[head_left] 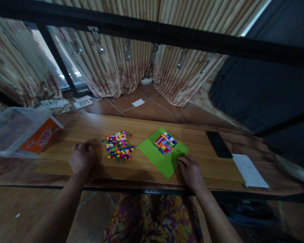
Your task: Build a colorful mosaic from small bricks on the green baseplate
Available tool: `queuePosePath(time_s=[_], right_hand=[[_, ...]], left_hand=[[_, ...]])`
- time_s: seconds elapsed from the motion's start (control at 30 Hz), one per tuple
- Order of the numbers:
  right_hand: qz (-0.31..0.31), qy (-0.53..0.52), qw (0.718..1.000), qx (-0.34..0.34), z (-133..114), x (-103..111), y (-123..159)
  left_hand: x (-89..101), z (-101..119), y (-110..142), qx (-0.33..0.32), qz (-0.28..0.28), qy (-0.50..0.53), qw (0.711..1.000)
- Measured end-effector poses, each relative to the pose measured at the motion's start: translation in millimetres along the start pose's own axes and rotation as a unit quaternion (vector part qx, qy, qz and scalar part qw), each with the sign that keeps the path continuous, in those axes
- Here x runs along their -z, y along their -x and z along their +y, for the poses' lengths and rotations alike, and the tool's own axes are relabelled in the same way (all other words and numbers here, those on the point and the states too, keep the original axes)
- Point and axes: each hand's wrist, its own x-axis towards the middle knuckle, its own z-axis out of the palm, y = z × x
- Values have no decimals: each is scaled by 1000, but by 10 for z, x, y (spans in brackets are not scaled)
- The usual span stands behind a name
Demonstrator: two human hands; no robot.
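A green studded baseplate [162, 165] lies turned at an angle on the wooden board. Small bricks of many colours form a tight patch [166, 143] on its upper middle. My right hand [192, 171] is at the plate's right corner, with thumb and fingers drawn together over the edge; whatever is between them is too small to make out. To the left is a loose pile of small coloured bricks [120, 145]. My left hand [81, 158] rests curled on the board left of the pile, and its palm is hidden. A single orange brick [98, 149] lies beside it.
A clear plastic box [14, 131] with an orange label stands at the far left. On the right lie a black phone [219, 144] and a white paper sheet [250, 170]. A dark metal bar [152, 32] with hanging hooks crosses above the table.
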Motion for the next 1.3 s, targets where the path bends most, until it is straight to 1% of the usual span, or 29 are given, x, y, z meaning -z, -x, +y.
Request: queuePosePath(time_s=[0.13,0.23,0.33,0.47,0.57,0.7,0.8,0.9,1.03,1.17,1.3], right_hand=[[-4,-12,1000,-12,-15,-8,-2],[13,-37,999,-39,-78,19,19],[27,-93,992,-84,-207,27,31],[42,-197,970,-133,-403,-31,-7],[77,-245,957,-133,-513,-94,-76],[111,-256,954,-105,-581,-148,-173],[112,-255,955,-101,-578,-180,-222],[109,-262,951,-125,-559,-223,-257],[124,-306,927,-179,-552,-280,-314],[116,-343,907,-217,-557,-286,-369],[80,-412,864,-278,-559,-222,-403]], left_hand=[[-2,-9,-9,2,1,2,1000],[-4,-16,-11,-2,4,6,1000],[-3,-18,-13,-3,3,7,1000],[16,10,-11,4,-5,7,1000],[32,39,1,12,-9,10,1000],[33,41,9,13,-9,13,1000],[26,23,6,10,-8,14,1000],[18,11,3,7,-6,12,1000],[18,17,9,9,-4,6,1000],[24,30,12,11,-12,0,1000],[17,27,10,13,-15,-5,1000]])
